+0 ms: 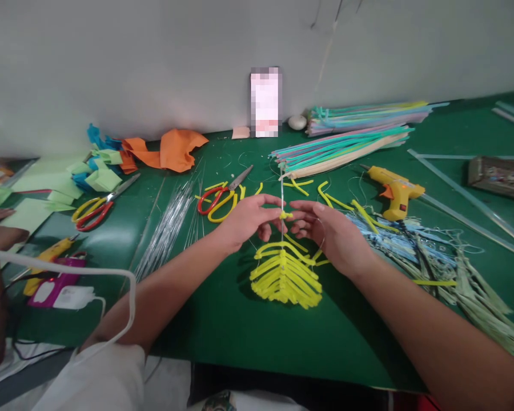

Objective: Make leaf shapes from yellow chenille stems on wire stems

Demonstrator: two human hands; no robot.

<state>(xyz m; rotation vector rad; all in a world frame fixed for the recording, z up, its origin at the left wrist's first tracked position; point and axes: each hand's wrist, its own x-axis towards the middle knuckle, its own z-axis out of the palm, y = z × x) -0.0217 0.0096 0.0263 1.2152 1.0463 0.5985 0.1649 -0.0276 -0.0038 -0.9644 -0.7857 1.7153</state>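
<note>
My left hand (249, 220) and my right hand (325, 231) meet over the green table (223, 319), both pinching a short yellow straw piece (286, 215) threaded on a thin upright wire (281, 188). Below it on the same wire hangs a stack of bent yellow straw pieces (286, 277) shaped like a leaf. Loose yellow straw bits (334, 200) lie just beyond my fingers.
Red-and-yellow scissors (223, 197) and a second pair (100, 205) lie left of centre, beside a bundle of thin wires (167, 231). A yellow glue gun (394, 191), long pastel straws (346, 145), finished green leaf pieces (462, 274), orange and green paper (171, 149). Another person's hand (0, 228) at far left.
</note>
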